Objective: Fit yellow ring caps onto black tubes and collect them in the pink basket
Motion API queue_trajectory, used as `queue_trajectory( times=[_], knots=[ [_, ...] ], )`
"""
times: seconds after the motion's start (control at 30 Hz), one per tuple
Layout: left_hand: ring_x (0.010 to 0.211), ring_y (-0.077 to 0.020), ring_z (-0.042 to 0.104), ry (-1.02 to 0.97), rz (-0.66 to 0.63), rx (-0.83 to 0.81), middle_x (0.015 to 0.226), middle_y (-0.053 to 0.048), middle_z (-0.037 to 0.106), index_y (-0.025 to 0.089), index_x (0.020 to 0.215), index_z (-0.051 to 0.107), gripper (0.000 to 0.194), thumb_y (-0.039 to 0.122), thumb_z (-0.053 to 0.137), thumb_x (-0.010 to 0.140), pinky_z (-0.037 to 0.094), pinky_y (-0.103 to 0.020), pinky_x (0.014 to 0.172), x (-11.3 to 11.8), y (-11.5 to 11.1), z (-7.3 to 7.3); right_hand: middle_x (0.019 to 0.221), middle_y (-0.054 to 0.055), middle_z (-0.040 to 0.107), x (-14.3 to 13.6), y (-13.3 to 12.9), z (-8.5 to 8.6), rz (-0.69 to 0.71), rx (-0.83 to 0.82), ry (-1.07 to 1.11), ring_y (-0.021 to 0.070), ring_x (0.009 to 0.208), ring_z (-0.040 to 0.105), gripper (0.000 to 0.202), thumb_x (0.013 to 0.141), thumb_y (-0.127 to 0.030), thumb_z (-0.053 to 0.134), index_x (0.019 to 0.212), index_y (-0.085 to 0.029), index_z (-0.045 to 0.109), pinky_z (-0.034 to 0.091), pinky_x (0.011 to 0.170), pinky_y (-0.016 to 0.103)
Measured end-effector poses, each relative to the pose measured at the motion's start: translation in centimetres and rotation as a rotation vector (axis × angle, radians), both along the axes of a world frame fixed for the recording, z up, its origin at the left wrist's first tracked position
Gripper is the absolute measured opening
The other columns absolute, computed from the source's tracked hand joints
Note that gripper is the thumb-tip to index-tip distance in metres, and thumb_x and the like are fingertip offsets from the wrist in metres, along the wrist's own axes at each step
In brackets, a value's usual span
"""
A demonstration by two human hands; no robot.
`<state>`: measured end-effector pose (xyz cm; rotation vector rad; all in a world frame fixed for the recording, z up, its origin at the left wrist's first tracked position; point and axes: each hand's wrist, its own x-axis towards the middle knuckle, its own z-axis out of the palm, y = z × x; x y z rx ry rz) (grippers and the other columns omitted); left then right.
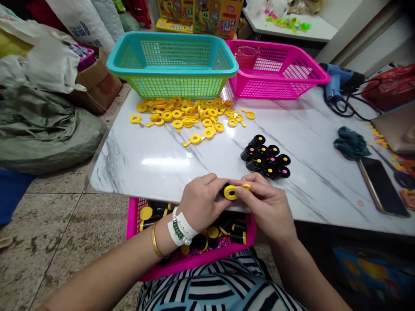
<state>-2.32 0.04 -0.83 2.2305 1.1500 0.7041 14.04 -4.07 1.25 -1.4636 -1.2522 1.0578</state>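
Observation:
Close to the table's front edge, my left hand (202, 201) is closed around a small black cylinder (226, 188), mostly hidden by the fingers. A yellow ring-shaped cap (230, 192) with a small tab sits at the cylinder's end. My right hand (269, 203) pinches this cap between thumb and fingers. Beyond my hands a cluster of upright black cylinders (267, 157) shows yellow or pink dots inside their tops. Farther back lies a pile of loose yellow caps (191, 113). Below my wrists, a pink basket (194, 264) holds black cylinders with yellow caps.
A teal-and-green basket (171, 73) and another pink basket (279, 80) stand at the table's back. On the right are a blue heat-gun-like tool (340, 82) with a black cord, a dark cloth (352, 142) and a phone (384, 185). Sacks (45, 125) lie at left.

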Motion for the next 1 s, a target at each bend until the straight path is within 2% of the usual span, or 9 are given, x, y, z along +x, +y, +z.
queue_trajectory(
  times=[0.07, 0.23, 0.3, 0.4, 0.5, 0.6, 0.93, 1.0],
  knots=[
    [0.071, -0.0167, 0.056, 0.000, -0.005, 0.002, 0.074, -0.001, 0.057, 0.018, 0.095, 0.068, 0.021, 0.037, 0.063, 0.087, 0.043, -0.028, 0.064, -0.1, 0.0, -0.2, 0.089, 0.003, 0.062, -0.5, 0.8, -0.5, -0.013, 0.000, -0.006, 0.0167, 0.085, 0.060, 0.017, 0.086, -0.028, 0.069, 0.100, -0.025, 0.078, 0.051, 0.069, 0.027],
    [0.071, -0.0164, 0.056, 0.003, -0.008, 0.029, 0.075, -0.001, 0.058, 0.020, 0.099, 0.068, 0.027, 0.044, 0.060, 0.089, 0.042, -0.028, 0.065, -0.1, 0.1, -0.6, 0.070, -0.002, 0.056, -0.7, 1.1, -1.0, -0.071, -0.044, 0.008, 0.0083, 0.051, 0.051, 0.018, 0.086, -0.029, 0.068, 0.100, -0.023, 0.078, 0.042, 0.045, 0.022],
    [0.071, -0.0165, 0.057, 0.008, -0.014, 0.032, 0.075, -0.001, 0.059, 0.020, 0.100, 0.068, 0.028, 0.045, 0.059, 0.089, 0.043, -0.029, 0.066, -0.1, 0.1, -0.6, 0.065, -0.003, 0.056, -0.8, 1.0, -0.9, -0.078, -0.081, 0.028, 0.0075, 0.045, 0.050, 0.018, 0.086, -0.030, 0.068, 0.098, -0.022, 0.078, 0.042, 0.041, 0.022],
    [0.071, -0.0169, 0.058, 0.035, -0.011, 0.011, 0.078, -0.001, 0.061, 0.019, 0.099, 0.067, 0.025, 0.041, 0.059, 0.089, 0.044, -0.029, 0.066, -0.2, 0.0, -0.1, 0.064, -0.003, 0.057, -0.9, 1.0, -1.0, -0.086, -0.087, 0.025, 0.0077, 0.043, 0.052, 0.016, 0.085, -0.030, 0.069, 0.094, -0.021, 0.079, 0.043, 0.041, 0.022],
    [0.070, -0.0174, 0.059, 0.107, -0.018, -0.020, 0.078, -0.001, 0.062, 0.019, 0.096, 0.067, 0.022, 0.037, 0.058, 0.088, 0.043, -0.029, 0.062, -0.2, 0.0, 0.4, 0.069, -0.002, 0.057, -1.0, 0.8, -1.3, -0.094, 0.010, -0.011, 0.0070, 0.048, 0.052, 0.014, 0.085, -0.026, 0.070, 0.095, -0.024, 0.079, 0.042, 0.044, 0.021],
    [0.068, -0.0181, 0.060, 0.155, -0.026, -0.015, 0.076, -0.001, 0.062, 0.020, 0.092, 0.068, 0.025, 0.042, 0.057, 0.089, 0.042, -0.030, 0.060, -0.1, 0.1, 0.5, 0.068, -0.003, 0.056, -1.0, 0.6, -1.6, -0.108, 0.058, -0.030, 0.0064, 0.049, 0.050, 0.015, 0.085, -0.026, 0.070, 0.098, -0.027, 0.079, 0.040, 0.044, 0.020],
    [0.072, -0.0181, 0.063, 0.140, -0.040, 0.027, 0.080, -0.001, 0.065, 0.020, 0.098, 0.068, 0.029, 0.045, 0.058, 0.089, 0.044, -0.030, 0.062, -0.2, 0.1, -0.3, 0.065, -0.002, 0.063, -1.0, 0.8, -1.6, -0.166, -0.072, 0.027, 0.0051, 0.043, 0.045, 0.017, 0.084, -0.034, 0.071, 0.094, -0.022, 0.079, 0.033, 0.038, 0.019],
    [0.072, -0.0185, 0.063, 0.135, -0.040, 0.020, 0.081, -0.001, 0.066, 0.020, 0.100, 0.068, 0.029, 0.045, 0.058, 0.089, 0.045, -0.030, 0.062, -0.2, 0.0, -0.2, 0.071, 0.000, 0.067, -1.0, 0.8, -1.6, -0.155, -0.070, -0.021, 0.0068, 0.050, 0.051, 0.017, 0.083, -0.034, 0.072, 0.093, -0.022, 0.079, 0.038, 0.043, 0.019]
  ],
)
